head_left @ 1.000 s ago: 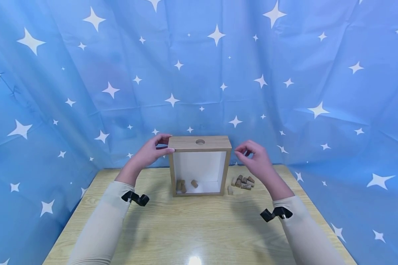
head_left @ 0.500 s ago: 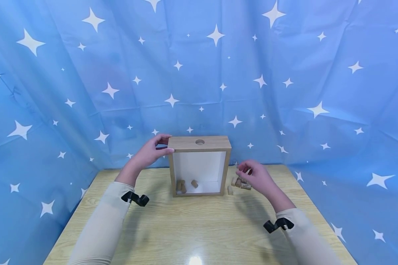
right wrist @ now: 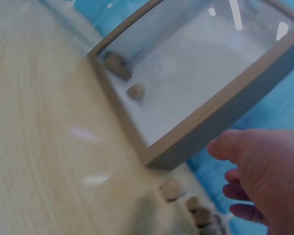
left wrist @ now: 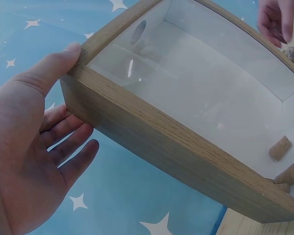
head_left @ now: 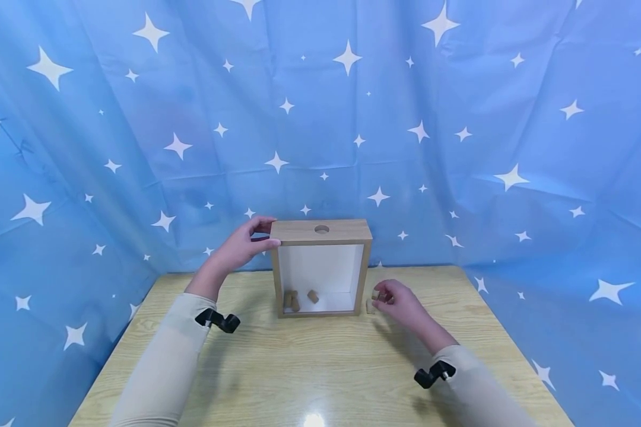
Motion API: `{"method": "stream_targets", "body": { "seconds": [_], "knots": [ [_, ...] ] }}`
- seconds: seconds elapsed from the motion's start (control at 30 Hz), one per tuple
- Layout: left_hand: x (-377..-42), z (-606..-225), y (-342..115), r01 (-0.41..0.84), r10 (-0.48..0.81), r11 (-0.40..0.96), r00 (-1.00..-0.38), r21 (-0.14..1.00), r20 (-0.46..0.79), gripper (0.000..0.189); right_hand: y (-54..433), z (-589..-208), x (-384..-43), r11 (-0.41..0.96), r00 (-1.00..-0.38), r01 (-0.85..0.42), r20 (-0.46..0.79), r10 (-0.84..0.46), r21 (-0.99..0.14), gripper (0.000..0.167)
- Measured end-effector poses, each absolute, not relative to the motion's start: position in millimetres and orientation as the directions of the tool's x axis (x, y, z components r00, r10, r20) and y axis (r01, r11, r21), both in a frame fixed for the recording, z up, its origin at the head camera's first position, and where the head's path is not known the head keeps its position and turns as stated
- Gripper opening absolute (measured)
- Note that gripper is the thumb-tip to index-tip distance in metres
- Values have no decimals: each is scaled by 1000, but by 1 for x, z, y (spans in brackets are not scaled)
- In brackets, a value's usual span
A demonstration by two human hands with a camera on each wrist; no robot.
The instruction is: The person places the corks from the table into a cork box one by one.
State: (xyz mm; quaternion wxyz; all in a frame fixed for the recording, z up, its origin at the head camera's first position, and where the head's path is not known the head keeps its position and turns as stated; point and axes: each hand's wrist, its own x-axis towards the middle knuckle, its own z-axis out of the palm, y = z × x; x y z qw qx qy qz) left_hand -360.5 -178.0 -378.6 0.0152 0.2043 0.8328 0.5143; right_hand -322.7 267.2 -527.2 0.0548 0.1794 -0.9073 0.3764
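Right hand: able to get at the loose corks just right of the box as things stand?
Likely yes. The right hand is right by the loose corks with nothing visible blocking it; the left hand is clear of them, at the upper left corner of the box.

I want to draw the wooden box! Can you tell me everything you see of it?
The box has a brown, wood-look frame, a white inside and a clear, shiny front pane. A round hole is in its top. It stands upright on the table, before the starry curtain, and a few corks lie inside at the bottom. The left hand holds its top left corner.
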Motion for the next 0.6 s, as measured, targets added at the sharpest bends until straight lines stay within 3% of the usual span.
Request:
{"method": "stream_targets", "body": {
  "seconds": [0.3, 0.6],
  "knots": [
    [-361, -379, -180, 321, 353, 395, -918, 861, 180, 75, 260, -553, -326, 676, -932, -360, 224, -283, -643, 37],
    [-360, -379, -180, 325, 348, 414, -920, 850, 182, 76, 248, -563, -332, 789, -957, -289, 174, -230, -542, 43]
  ]
}}
